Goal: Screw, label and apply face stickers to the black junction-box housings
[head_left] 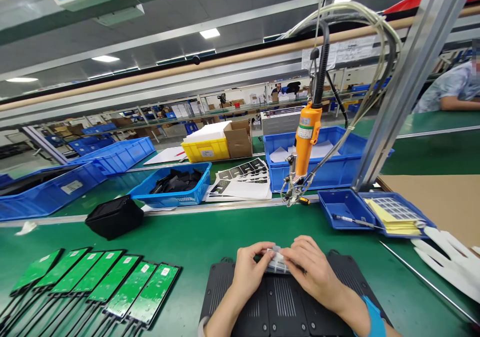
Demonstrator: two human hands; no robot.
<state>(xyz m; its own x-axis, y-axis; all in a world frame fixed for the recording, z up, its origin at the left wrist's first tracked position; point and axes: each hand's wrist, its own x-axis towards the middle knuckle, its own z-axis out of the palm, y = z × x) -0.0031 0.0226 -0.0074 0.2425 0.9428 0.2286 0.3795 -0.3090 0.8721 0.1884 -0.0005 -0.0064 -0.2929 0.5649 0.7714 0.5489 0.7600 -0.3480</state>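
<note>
We pinch a small white printed label strip (278,262) between our left hand (248,272) and right hand (314,271), both closed on it, above the ribbed black metal housing (281,302).

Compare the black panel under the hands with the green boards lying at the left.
The black panel is one wide ribbed piece; the green boards are narrow strips in a row. The panel lies square to the person, the boards slanted. Left hand and right hand hold a small white piece over the panel; the boards lie untouched. Both rest flat on the green table.
</note>
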